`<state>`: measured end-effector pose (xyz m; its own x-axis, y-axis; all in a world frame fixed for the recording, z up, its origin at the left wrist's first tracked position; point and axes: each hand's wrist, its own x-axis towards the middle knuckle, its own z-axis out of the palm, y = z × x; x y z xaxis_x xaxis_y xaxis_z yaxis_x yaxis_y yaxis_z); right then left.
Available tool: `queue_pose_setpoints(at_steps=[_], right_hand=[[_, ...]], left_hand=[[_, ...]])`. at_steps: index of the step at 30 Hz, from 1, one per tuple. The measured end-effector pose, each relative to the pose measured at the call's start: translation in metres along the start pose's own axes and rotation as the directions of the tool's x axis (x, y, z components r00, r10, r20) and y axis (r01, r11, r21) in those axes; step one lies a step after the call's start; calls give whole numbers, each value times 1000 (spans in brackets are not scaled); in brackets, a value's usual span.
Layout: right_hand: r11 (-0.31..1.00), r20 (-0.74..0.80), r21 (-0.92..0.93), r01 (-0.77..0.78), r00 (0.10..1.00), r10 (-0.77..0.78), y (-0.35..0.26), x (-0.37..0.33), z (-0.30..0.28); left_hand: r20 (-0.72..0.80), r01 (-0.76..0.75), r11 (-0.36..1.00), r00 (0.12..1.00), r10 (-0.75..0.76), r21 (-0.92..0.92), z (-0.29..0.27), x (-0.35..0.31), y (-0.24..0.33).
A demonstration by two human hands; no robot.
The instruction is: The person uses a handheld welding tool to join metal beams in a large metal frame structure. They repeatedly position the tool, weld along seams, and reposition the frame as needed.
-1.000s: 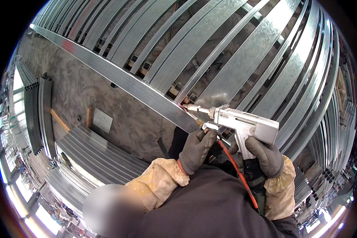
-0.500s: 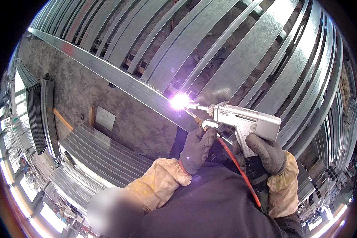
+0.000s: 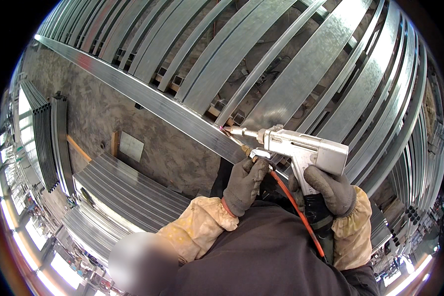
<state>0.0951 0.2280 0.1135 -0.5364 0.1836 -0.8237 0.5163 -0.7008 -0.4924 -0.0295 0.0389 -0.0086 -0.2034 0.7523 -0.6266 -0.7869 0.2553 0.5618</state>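
My right hand (image 3: 332, 190), in a grey glove, is wrapped round the grip of a silver laser welding gun (image 3: 301, 148). The gun's nozzle points left, its tip at the joint where a narrow metal tube (image 3: 261, 74) meets a long metal rail (image 3: 182, 114). In my gloved left hand (image 3: 245, 186), the closed fingers hold the front end of an orange-red hose (image 3: 293, 201) with a thin metal guide tube (image 3: 238, 141) running up to the nozzle tip. A small pinkish glow shows at the tip. Part of my right fingers is hidden behind the grip.
Wide and narrow metal bars (image 3: 301, 74) run side by side away from the rail. Stacked metal profiles (image 3: 128, 182) lie at the lower left, with more bundles (image 3: 39, 133) at the far left. A square metal plate (image 3: 131, 147) lies on the floor beside a wooden piece (image 3: 114, 144).
The bright white-violet weld flash at the nozzle tip has gone out, leaving a tiny glow. Both hands and the welding gun have hardly moved.
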Motion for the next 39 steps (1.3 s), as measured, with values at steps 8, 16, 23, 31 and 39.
queue_pose_setpoints(at_steps=[8,16,23,31,39], right_hand=[[1000,-78,-25,-3,997,1,8,2,-2],[999,-49,-38,7,999,-9,7,2,-4],[998,-36,-56,-8,999,6,2,1,-2],[999,-11,-39,16,1000,-16,1,1,-1],[999,-20,-32,27,999,-28,-1,0,2]], left_hand=[[-144,-25,995,990,11,-92,17,1,10],[-121,-31,999,992,27,-35,21,-1,18],[-121,-35,998,992,30,-44,18,0,14],[-101,-8,975,995,-15,-223,15,3,10],[-135,2,990,991,-21,-142,17,0,13]])
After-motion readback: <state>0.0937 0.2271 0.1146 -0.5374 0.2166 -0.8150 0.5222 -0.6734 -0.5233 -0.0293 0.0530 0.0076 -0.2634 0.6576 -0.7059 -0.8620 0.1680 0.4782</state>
